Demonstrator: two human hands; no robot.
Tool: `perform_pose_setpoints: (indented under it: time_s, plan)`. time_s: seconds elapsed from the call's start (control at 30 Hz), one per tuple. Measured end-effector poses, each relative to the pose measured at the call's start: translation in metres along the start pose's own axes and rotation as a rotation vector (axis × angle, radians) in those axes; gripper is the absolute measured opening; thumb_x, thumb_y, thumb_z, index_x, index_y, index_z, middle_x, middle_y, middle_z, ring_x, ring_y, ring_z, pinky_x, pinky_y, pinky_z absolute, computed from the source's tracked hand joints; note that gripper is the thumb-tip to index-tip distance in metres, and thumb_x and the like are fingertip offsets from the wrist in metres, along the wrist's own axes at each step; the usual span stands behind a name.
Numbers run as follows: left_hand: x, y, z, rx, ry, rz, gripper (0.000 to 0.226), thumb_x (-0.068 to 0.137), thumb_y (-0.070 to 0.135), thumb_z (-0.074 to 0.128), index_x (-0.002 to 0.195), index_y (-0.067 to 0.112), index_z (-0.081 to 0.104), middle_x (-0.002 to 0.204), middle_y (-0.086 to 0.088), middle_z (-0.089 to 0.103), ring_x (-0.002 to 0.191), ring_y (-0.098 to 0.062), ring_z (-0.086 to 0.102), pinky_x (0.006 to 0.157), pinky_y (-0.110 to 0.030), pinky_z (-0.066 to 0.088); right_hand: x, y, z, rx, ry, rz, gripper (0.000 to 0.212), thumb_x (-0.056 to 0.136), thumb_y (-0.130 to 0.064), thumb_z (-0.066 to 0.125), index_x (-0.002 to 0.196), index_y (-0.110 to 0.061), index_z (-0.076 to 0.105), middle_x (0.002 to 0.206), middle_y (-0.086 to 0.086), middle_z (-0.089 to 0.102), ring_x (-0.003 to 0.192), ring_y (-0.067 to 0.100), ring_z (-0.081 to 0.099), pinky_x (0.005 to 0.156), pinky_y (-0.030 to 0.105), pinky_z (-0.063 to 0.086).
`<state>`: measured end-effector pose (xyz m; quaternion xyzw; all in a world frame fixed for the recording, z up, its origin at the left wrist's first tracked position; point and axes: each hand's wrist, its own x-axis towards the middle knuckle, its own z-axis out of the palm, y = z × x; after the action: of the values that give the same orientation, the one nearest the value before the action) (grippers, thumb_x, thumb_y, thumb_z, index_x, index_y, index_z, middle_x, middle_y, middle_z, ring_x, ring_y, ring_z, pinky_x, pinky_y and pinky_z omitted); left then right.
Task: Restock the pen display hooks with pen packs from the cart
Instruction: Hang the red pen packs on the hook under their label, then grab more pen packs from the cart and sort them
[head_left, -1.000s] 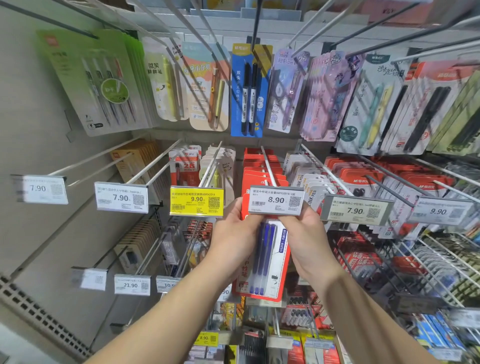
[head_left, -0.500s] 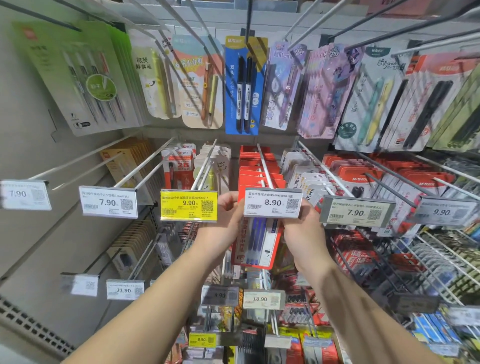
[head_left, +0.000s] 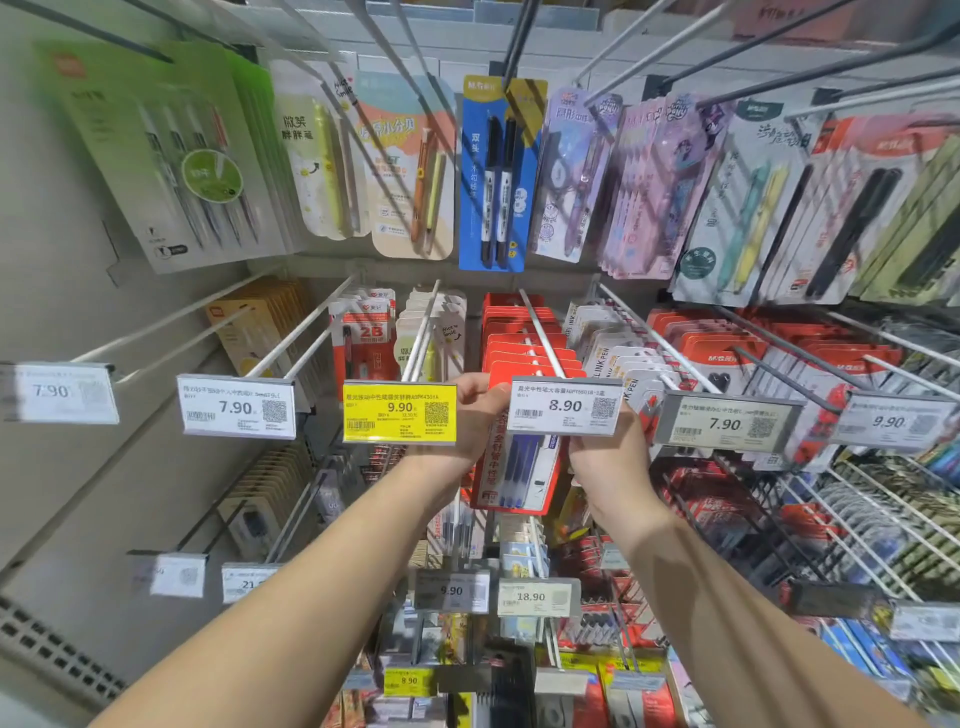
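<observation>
One red pen pack (head_left: 519, 470) with blue pens inside hangs in front of me, just behind the white 8.90 price tag (head_left: 565, 407). I hold it up with both hands. My left hand (head_left: 474, 415) pinches the top left corner of the pack, with my thumb and fingers curled around the edge. My right hand (head_left: 605, 457) grips the right side of the pack, and its fingers are hidden behind the price tag, so I cannot see just how they lie. The top of the pack is at the near end of the hook (head_left: 543, 335), right by the tag. More red packs (head_left: 524, 332) sit farther back on that same hook. To the left is a yellow 9.90 price tag (head_left: 399, 413), touching my left hand. To the right is a 7.90 price tag (head_left: 724, 423). Above, far up, a blue marker pack (head_left: 493, 176) hangs from another hook.
</observation>
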<state>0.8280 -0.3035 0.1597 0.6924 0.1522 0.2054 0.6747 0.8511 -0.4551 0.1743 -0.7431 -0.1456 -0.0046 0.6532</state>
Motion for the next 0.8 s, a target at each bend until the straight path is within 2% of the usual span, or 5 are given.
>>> perform_pose_setpoints:
  time_s: [0.17,0.3,0.47,0.63,0.8]
  plan:
    - [0.002,-0.023,-0.013,0.059,-0.024,-0.018,0.025,0.078,0.052,0.083,0.088,0.03,0.077,0.09,0.007,0.08,0.091,-0.017,0.074,0.093,-0.052,0.057,-0.003,0.006,-0.001,-0.036,0.062,0.073,0.019,0.099,-0.009,0.057,0.092,-0.026,0.064,0.071,-0.018,0.067,0.06,-0.004,0.054,0.061,0.023,0.042]
    - [-0.048,0.006,-0.023,0.174,0.014,-0.096,0.014,0.093,0.037,0.074,0.088,0.025,0.068,0.094,0.002,0.073,0.1,-0.022,0.068,0.096,-0.039,0.05,-0.02,0.009,-0.003,-0.074,0.2,0.142,0.014,0.099,-0.039,0.064,0.112,-0.033,0.064,0.095,-0.014,0.072,0.08,0.006,0.066,0.071,0.029,0.052]
    - [-0.077,-0.016,-0.024,0.114,-0.014,-0.151,0.04,0.084,0.062,0.069,0.1,0.025,0.067,0.096,0.003,0.075,0.097,-0.024,0.07,0.092,-0.042,0.055,-0.06,0.024,-0.02,-0.031,0.199,0.176,0.002,0.096,-0.033,0.063,0.096,-0.034,0.062,0.101,0.009,0.072,0.084,0.023,0.069,0.083,0.048,0.059]
    - [-0.12,-0.04,0.021,-0.019,-0.233,-0.281,0.017,0.099,0.039,0.062,0.095,0.024,0.069,0.087,0.006,0.075,0.078,-0.007,0.07,0.078,-0.025,0.056,-0.108,0.042,-0.071,0.018,0.376,0.228,0.005,0.101,-0.014,0.064,0.1,-0.017,0.068,0.078,-0.002,0.069,0.061,0.007,0.066,0.063,0.024,0.056]
    - [-0.165,-0.05,0.092,-0.078,-0.558,-0.396,0.016,0.105,0.029,0.056,0.105,0.016,0.066,0.083,0.001,0.069,0.068,-0.014,0.062,0.061,-0.029,0.047,-0.164,0.054,-0.16,-0.05,0.55,0.301,0.02,0.101,-0.007,0.058,0.084,-0.013,0.067,0.065,0.003,0.065,0.056,0.009,0.065,0.064,0.029,0.053]
